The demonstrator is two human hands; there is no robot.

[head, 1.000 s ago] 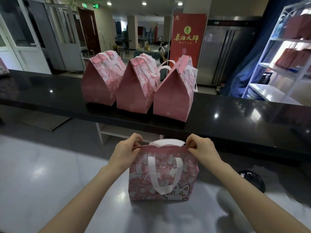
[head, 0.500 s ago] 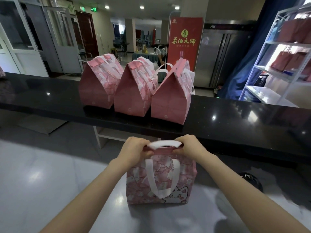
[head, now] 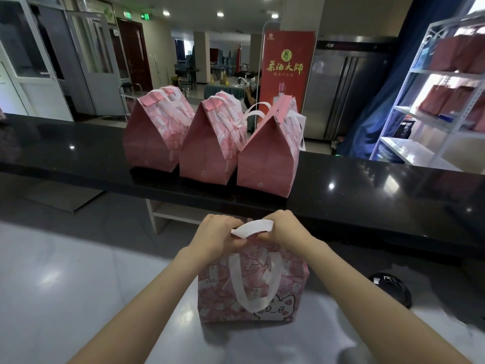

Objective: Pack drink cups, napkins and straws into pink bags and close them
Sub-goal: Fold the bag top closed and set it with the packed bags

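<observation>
My left hand (head: 217,237) and right hand (head: 288,232) each pinch the top of the pink bag (head: 252,290), squeezing its mouth together from opposite ends. That mouth runs left to right between them. The bag stands toward the far edge of the tabletop (head: 78,285), in front of three closed bags (head: 212,148).

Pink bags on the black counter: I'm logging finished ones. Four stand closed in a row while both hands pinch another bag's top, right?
Not four: the head view shows three closed bags in a row on the black counter. The left hand and right hand pinch the top of another bag.
</observation>
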